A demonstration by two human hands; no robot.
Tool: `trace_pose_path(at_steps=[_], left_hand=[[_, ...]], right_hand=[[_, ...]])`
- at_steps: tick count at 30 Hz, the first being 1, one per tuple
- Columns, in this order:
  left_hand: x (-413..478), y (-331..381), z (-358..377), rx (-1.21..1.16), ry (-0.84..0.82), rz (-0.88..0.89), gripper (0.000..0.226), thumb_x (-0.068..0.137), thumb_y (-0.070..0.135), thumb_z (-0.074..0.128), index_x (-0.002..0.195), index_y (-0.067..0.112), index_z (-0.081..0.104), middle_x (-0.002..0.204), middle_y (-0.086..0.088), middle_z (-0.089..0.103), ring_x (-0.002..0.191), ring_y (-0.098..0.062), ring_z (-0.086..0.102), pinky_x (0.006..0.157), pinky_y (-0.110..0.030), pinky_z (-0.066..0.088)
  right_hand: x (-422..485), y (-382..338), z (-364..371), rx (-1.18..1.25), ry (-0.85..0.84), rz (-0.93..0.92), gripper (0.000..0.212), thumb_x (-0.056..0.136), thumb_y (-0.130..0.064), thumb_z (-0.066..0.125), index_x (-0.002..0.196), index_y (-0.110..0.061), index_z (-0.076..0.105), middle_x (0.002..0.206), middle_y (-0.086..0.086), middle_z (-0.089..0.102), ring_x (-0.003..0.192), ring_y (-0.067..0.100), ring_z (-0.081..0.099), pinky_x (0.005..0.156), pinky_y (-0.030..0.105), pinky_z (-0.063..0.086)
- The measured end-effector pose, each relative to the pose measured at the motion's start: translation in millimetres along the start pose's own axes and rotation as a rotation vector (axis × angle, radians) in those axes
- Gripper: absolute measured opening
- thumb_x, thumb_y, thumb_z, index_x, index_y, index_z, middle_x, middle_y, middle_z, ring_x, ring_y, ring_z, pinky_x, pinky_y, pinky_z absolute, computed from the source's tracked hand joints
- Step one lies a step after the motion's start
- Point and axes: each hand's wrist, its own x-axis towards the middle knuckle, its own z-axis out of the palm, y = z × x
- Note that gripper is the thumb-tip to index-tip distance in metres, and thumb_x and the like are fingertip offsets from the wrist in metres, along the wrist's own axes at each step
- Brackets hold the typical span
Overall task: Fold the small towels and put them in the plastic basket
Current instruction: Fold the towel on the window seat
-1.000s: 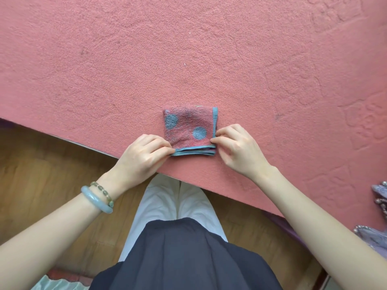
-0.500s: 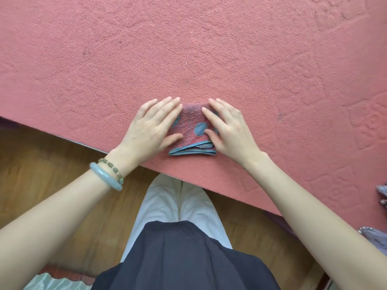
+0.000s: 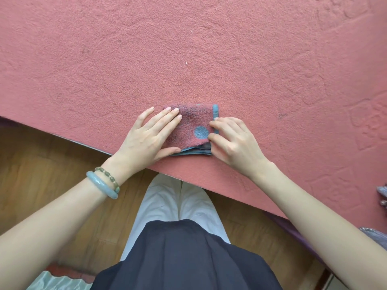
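A small pink towel (image 3: 193,119) with blue dots and a blue border lies folded into a small square near the front edge of the pink textured surface (image 3: 188,49). My left hand (image 3: 148,139) lies flat on its left part, fingers stretched out and thumb along the lower edge. My right hand (image 3: 232,143) is at the towel's right edge, with curled fingertips and thumb pinching the blue border near the lower right corner. No plastic basket is in view.
The pink surface's front edge runs diagonally from the left down to the right, with wooden floor (image 3: 41,160) below it. A greyish-purple object (image 3: 382,193) pokes in at the right edge. My legs and dark top fill the lower middle.
Both hands were pressing flat on the towel half a second ago. The right hand has slid off to the right edge and curled onto the border; the left hand stays flat.
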Motion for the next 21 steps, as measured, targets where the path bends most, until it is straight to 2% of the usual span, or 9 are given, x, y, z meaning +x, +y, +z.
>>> trace_pose_path(at_steps=[4,7,8,10,12,16,18,19,21], left_hand=[[-3,-3,0,-0.018,-0.006,0.036,0.067,0.093,0.055,0.044,0.140,0.008,0.045,0.147,-0.010,0.043,0.137,-0.021,0.039,0.112,-0.046,0.027],[-2,-5,0,-0.033,-0.004,0.050,0.065,0.092,0.055,0.047,0.137,0.008,0.048,0.146,-0.012,0.044,0.136,-0.023,0.040,0.112,-0.047,0.027],[-1,-5,0,-0.036,-0.005,0.053,0.065,0.091,0.054,0.048,0.136,0.008,0.049,0.146,-0.012,0.044,0.136,-0.023,0.040,0.112,-0.047,0.027],[-1,-6,0,-0.043,-0.011,0.056,0.065,0.090,0.054,0.051,0.136,0.008,0.049,0.146,-0.013,0.044,0.136,-0.023,0.041,0.112,-0.047,0.027],[0,-6,0,-0.044,-0.015,0.061,0.065,0.090,0.054,0.051,0.136,0.008,0.050,0.146,-0.012,0.044,0.136,-0.023,0.040,0.113,-0.048,0.027],[0,-7,0,-0.053,-0.023,0.075,0.063,0.089,0.054,0.052,0.135,0.010,0.051,0.146,-0.011,0.045,0.136,-0.023,0.040,0.113,-0.048,0.025],[0,-6,-1,-0.080,-0.024,0.068,0.062,0.089,0.055,0.051,0.133,0.011,0.053,0.145,-0.011,0.045,0.135,-0.023,0.041,0.113,-0.048,0.025],[0,-5,-2,-0.113,-0.020,0.049,0.061,0.090,0.055,0.050,0.132,0.011,0.054,0.144,-0.011,0.046,0.135,-0.024,0.042,0.112,-0.047,0.026],[2,0,-6,-0.218,0.006,-0.061,0.059,0.089,0.053,0.050,0.129,0.010,0.056,0.141,-0.011,0.049,0.130,-0.025,0.046,0.109,-0.043,0.028]], right_hand=[[-15,-11,6,0.015,-0.085,0.026,0.016,0.083,-0.014,0.058,0.083,-0.005,0.071,0.108,0.013,0.070,0.104,0.029,0.065,0.095,0.042,0.046],[-9,-12,5,0.062,-0.003,0.062,0.018,0.087,-0.014,0.058,0.090,-0.003,0.072,0.101,0.012,0.071,0.093,0.030,0.067,0.090,0.042,0.049],[-4,-11,4,0.067,0.038,0.069,0.019,0.088,-0.013,0.057,0.096,-0.002,0.071,0.104,0.013,0.070,0.095,0.032,0.066,0.089,0.042,0.049],[7,-8,4,0.009,0.052,0.075,0.028,0.090,-0.013,0.054,0.114,-0.002,0.065,0.122,0.017,0.062,0.112,0.034,0.059,0.095,0.043,0.046],[11,-5,11,-0.117,-0.066,0.062,0.042,0.092,-0.021,0.051,0.129,-0.004,0.054,0.138,0.016,0.050,0.129,0.031,0.046,0.105,0.043,0.037],[3,-5,24,-0.234,-0.285,0.086,0.053,0.093,-0.031,0.045,0.138,-0.005,0.044,0.145,0.011,0.043,0.136,0.027,0.039,0.110,0.047,0.028],[3,-7,25,-0.135,-0.278,0.134,0.053,0.092,-0.032,0.042,0.138,-0.005,0.044,0.146,0.012,0.041,0.137,0.028,0.036,0.111,0.047,0.025],[7,-10,21,0.010,-0.229,0.211,0.053,0.091,-0.031,0.044,0.136,-0.004,0.046,0.146,0.015,0.041,0.137,0.029,0.036,0.112,0.044,0.024],[16,-10,10,0.356,-0.073,0.492,0.050,0.087,-0.026,0.054,0.131,-0.003,0.051,0.139,0.019,0.046,0.131,0.030,0.039,0.111,0.030,0.022]])
